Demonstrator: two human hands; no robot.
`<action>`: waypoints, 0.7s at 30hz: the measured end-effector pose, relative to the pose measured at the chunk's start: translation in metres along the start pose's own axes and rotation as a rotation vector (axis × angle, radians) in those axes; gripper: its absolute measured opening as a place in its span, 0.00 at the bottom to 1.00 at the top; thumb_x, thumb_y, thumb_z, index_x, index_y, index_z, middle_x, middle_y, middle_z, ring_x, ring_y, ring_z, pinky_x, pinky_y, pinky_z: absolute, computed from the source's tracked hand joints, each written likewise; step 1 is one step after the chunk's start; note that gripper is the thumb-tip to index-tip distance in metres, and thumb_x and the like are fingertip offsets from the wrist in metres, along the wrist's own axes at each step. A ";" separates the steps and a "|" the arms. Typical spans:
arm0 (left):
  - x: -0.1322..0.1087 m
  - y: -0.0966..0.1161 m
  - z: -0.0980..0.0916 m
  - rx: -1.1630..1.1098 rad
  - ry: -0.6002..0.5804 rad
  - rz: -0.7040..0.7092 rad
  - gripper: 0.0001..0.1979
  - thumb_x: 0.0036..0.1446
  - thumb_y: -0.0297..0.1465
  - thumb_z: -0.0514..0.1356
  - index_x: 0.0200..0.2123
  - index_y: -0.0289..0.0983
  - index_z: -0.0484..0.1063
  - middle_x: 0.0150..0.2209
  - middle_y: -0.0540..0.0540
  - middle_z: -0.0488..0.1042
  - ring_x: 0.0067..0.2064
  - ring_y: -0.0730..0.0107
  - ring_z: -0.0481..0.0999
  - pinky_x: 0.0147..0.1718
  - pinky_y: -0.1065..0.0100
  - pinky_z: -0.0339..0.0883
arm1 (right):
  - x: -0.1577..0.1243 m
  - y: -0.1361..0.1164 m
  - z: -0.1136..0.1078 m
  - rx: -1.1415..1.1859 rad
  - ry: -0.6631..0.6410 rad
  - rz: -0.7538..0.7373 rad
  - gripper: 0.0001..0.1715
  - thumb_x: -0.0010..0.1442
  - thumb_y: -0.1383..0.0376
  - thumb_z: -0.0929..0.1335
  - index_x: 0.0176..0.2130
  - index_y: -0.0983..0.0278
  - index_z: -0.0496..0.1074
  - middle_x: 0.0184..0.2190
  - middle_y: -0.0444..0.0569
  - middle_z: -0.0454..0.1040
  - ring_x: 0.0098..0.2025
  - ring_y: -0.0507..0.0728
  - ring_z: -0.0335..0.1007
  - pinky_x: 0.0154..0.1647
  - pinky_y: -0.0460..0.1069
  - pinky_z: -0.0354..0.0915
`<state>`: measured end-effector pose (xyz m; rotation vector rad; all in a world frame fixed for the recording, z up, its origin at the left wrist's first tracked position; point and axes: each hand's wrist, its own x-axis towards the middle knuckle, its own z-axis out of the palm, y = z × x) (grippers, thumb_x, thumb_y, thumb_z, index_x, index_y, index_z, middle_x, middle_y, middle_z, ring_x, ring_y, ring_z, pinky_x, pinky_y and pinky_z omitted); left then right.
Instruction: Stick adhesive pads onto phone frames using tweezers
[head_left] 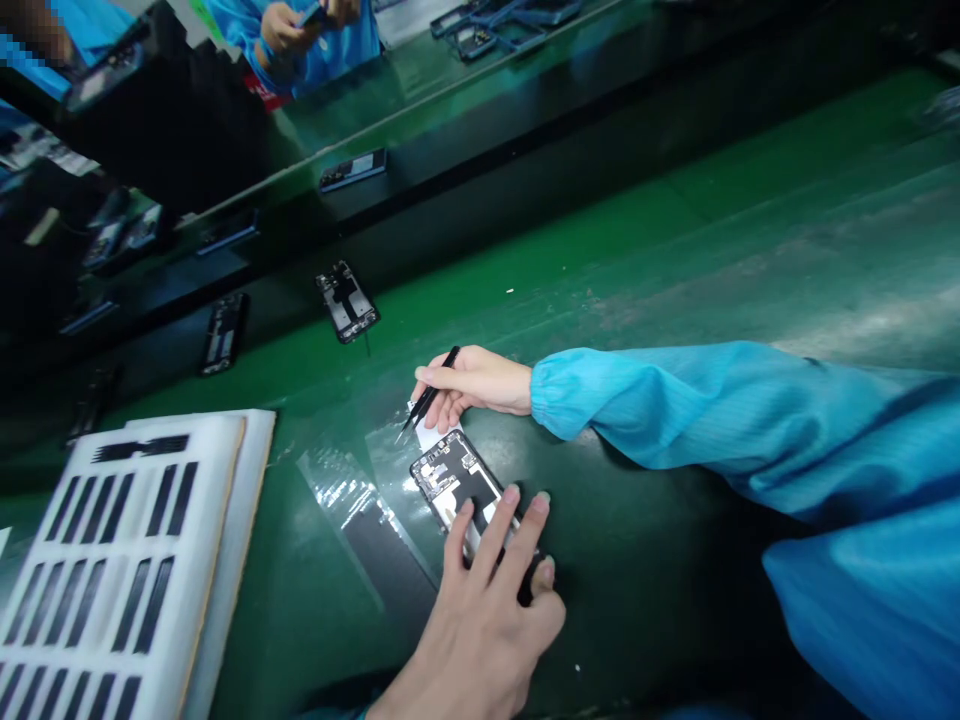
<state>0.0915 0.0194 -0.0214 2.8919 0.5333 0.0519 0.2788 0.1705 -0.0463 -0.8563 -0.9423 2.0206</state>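
An opened phone (442,476) lies on the green work surface with its circuit board and inner parts showing. My left hand (480,610) reaches over its lower part, fingers spread across it and thumb by the right edge, holding it down. Past the phone's upper end, my right hand (469,385) is closed around black tweezers (435,392), their tips pointing down to the left. Beneath the right hand is a small white piece (429,437), beside the phone's top edge. A clear film strip with a dark section (375,530) lies left of the phone.
White foam trays (214,560) holding rows of black strips stand at the left. Other opened phones (347,302) lie along a dark ledge. Behind it are stacked black trays (165,120), blue frames (510,25) and another person's hands (289,28) holding a device.
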 end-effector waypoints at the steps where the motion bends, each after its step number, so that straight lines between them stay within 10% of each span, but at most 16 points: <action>1: -0.004 -0.003 -0.004 -0.003 -0.049 -0.010 0.11 0.61 0.28 0.58 0.47 0.40 0.72 0.71 0.33 0.50 0.72 0.38 0.45 0.61 0.32 0.47 | 0.000 0.000 0.000 -0.006 -0.004 0.000 0.18 0.74 0.67 0.60 0.34 0.70 0.72 0.20 0.52 0.79 0.20 0.51 0.76 0.21 0.40 0.69; 5: -0.021 -0.013 -0.004 0.095 -0.124 -0.112 0.34 0.60 0.26 0.61 0.67 0.53 0.57 0.73 0.34 0.40 0.71 0.28 0.39 0.56 0.22 0.44 | 0.001 -0.004 -0.004 -0.054 0.012 0.006 0.18 0.74 0.67 0.59 0.37 0.69 0.72 0.24 0.53 0.80 0.23 0.52 0.78 0.26 0.43 0.72; 10: -0.036 -0.012 0.008 0.287 -0.055 -0.281 0.35 0.66 0.35 0.57 0.71 0.50 0.46 0.72 0.36 0.47 0.71 0.32 0.42 0.58 0.24 0.45 | -0.004 -0.023 -0.009 -0.305 0.152 0.032 0.23 0.72 0.71 0.51 0.39 0.68 0.70 0.32 0.54 0.82 0.34 0.53 0.81 0.35 0.45 0.74; 14: -0.060 -0.006 -0.008 0.229 0.184 -0.364 0.32 0.68 0.30 0.51 0.72 0.36 0.46 0.71 0.36 0.53 0.71 0.47 0.49 0.67 0.43 0.44 | -0.045 -0.027 0.014 -0.776 0.230 0.136 0.16 0.67 0.69 0.58 0.33 0.67 0.71 0.29 0.56 0.81 0.33 0.60 0.80 0.32 0.50 0.72; 21: -0.158 -0.021 -0.026 0.220 0.673 -0.855 0.28 0.65 0.30 0.55 0.67 0.50 0.58 0.64 0.45 0.65 0.63 0.54 0.67 0.65 0.53 0.58 | -0.111 0.039 0.073 -1.510 0.408 0.150 0.13 0.67 0.65 0.64 0.44 0.74 0.71 0.33 0.70 0.79 0.39 0.77 0.79 0.35 0.58 0.66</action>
